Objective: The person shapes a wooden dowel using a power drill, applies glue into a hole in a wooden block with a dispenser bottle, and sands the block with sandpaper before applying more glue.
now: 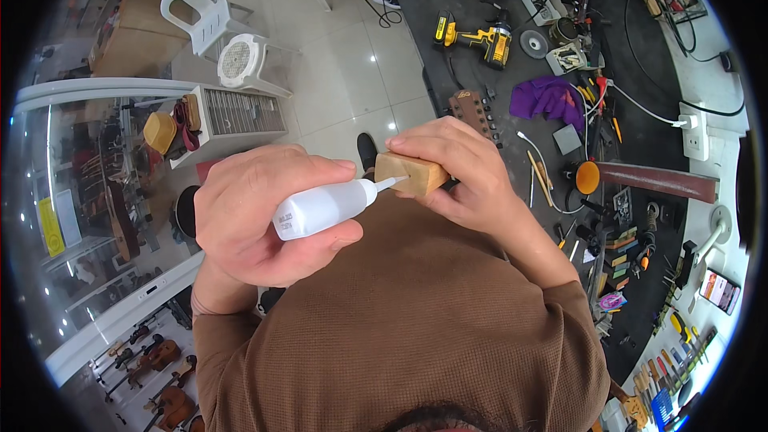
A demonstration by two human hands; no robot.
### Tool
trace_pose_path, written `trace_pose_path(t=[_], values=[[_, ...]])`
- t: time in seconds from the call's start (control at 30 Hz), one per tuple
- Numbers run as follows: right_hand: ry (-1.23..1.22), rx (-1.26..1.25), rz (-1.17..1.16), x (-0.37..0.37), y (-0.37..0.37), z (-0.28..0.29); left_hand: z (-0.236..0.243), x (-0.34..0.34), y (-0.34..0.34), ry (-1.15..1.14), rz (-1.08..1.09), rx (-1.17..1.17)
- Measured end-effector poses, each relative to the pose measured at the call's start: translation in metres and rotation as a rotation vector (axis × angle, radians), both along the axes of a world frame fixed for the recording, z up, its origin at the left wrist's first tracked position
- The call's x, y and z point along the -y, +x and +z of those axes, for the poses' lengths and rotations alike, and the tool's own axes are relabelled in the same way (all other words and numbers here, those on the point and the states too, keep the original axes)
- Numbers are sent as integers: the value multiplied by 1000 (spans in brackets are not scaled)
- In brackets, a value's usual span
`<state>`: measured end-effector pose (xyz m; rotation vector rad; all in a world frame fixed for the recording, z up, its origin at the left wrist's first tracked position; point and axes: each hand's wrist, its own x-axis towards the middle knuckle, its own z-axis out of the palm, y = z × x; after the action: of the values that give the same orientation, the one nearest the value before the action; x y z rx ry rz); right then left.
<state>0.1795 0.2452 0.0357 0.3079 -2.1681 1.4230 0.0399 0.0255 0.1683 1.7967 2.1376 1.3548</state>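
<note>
Left hand pinches translucent squeeze bottle; right hand pinches small wooden block at bottle's two o'clock, nozzle tip at block face. Likely best: brace block, squeeze gently.

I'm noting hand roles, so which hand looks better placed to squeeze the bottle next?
Left, most likely: the left hand grips the bottle, and the nozzle points at the wooden block. The right hand holds that block, so it seems better placed to steady it.
</note>
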Motion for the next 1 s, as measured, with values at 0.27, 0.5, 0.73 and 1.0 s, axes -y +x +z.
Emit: trace_pose_path(t=[0.27, 0.5, 0.73, 1.0], values=[[5, 4, -2, -1, -2, 0, 2, 3, 0, -23, 35, -32], [-2, 5, -3, -2, -3, -2, 3, 1, -3, -40, 30, -34], [0, 13, -11, -3, -3, -4, 4, -1, -4, -49, 29, -29], [-15, -7, -12, -5, -4, -5, 6, -5, -4, -57, 26, -70]])
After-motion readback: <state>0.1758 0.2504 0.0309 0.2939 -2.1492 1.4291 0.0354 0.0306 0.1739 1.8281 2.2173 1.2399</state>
